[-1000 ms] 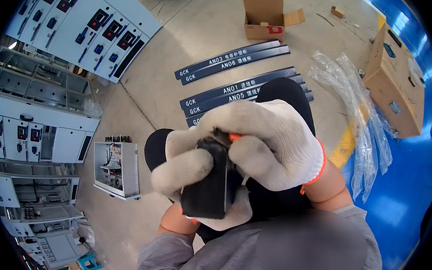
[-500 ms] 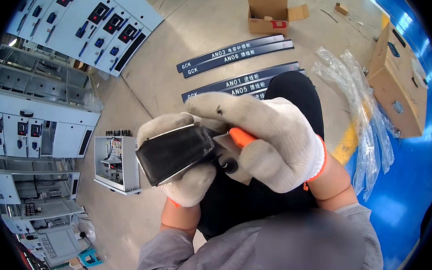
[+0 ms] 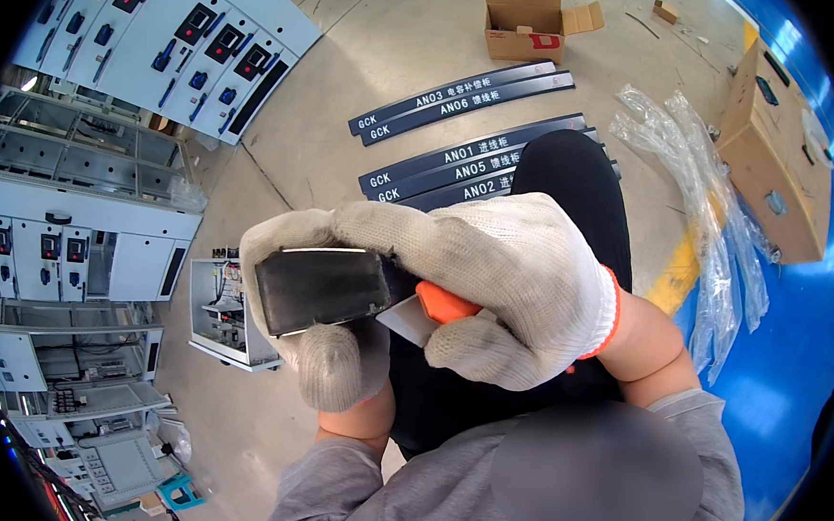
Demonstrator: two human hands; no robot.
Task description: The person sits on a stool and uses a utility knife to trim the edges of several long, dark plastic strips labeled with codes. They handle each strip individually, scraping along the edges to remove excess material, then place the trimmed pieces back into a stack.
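My left hand (image 3: 332,368), in a whitish knit glove, is closed round a black rectangular piece (image 3: 324,291) with thin pale edges. Its thumb presses the near side and its fingers wrap the far side. In my right hand (image 3: 522,267), also gloved, is an orange-handled knife (image 3: 445,304). The broad grey blade points left, with its tip close to the right end of the black piece. Whether the blade touches that end I cannot tell. My right fingers reach along the far edge of the piece, and the thumb lies below the orange handle.
Dark label strips (image 3: 465,101) lie on the floor ahead. Behind them stands an open cardboard box (image 3: 524,45). Clear plastic wrap (image 3: 693,201) and a larger carton (image 3: 777,158) are on the right. Grey electrical cabinets (image 3: 182,41) line the left, near a small open enclosure (image 3: 230,352).
The black piece has turned nearly level and shifted slightly left. My right hand has moved left, its fingers now along the far edge. The blade has swung to slope down-right.
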